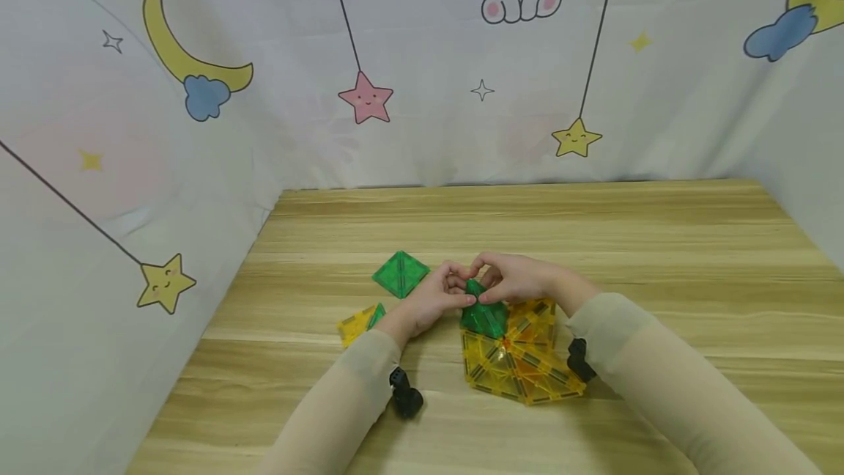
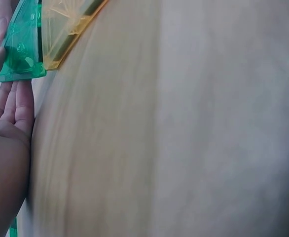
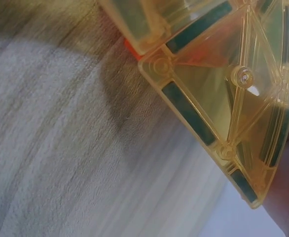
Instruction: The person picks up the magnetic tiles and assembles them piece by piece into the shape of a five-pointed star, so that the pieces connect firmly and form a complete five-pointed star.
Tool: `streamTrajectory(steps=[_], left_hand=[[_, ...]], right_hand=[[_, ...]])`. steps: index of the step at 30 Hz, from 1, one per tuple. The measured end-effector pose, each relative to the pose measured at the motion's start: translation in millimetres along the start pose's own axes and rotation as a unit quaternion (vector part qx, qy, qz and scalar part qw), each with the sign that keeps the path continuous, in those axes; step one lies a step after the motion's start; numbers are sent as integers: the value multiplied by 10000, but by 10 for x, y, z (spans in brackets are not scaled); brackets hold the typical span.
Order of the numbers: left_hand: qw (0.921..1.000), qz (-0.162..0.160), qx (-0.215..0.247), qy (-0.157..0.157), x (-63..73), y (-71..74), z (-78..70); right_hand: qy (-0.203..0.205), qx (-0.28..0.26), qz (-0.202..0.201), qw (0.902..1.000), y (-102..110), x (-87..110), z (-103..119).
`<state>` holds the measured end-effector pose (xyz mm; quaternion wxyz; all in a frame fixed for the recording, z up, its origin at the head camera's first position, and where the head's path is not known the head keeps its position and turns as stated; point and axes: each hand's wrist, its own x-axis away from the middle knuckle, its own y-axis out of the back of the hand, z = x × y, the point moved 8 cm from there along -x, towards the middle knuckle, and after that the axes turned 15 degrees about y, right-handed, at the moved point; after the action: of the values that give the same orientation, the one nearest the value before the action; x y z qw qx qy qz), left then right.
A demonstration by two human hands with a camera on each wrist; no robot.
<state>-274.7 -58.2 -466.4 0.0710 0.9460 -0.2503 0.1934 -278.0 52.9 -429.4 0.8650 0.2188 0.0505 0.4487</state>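
Green triangular magnetic tiles [image 1: 486, 319] stand tilted at the back left of a yellow magnetic-tile shape [image 1: 494, 372]. My left hand [image 1: 431, 303] holds the green tiles near their top from the left, thumb in front. From the right, my right hand [image 1: 524, 278] pinches the same top, fingers arched over it. In the left wrist view, fingers of the left hand [image 2: 9, 111] lie under the green tile [image 2: 23, 47], beside a yellow tile edge [image 2: 60, 44]. A yellow triangular tile [image 3: 208, 108] with dark magnet strips fills the right wrist view's right side.
Two green triangular tiles [image 1: 400, 274] lie joined as a diamond behind the left hand. A yellow tile [image 1: 356, 325] with a green one against it lies left of the left wrist. Wood-grain table [image 1: 659, 240] runs back to a printed white cloth [image 1: 435, 145].
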Motion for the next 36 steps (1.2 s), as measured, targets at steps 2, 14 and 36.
streamTrajectory(steps=[2,14,36], left_hand=[[10000,-23,27,-6,-3,4,8],[9999,101,112,19,63,-14,-52],[9999,31,-99,-133,223,-44,-198]], right_hand=[[69,76,37,9999,-3,-2,7],[231,113,155,9995,-24,-2,35],[127,272,210,9993,-37,-2,40]])
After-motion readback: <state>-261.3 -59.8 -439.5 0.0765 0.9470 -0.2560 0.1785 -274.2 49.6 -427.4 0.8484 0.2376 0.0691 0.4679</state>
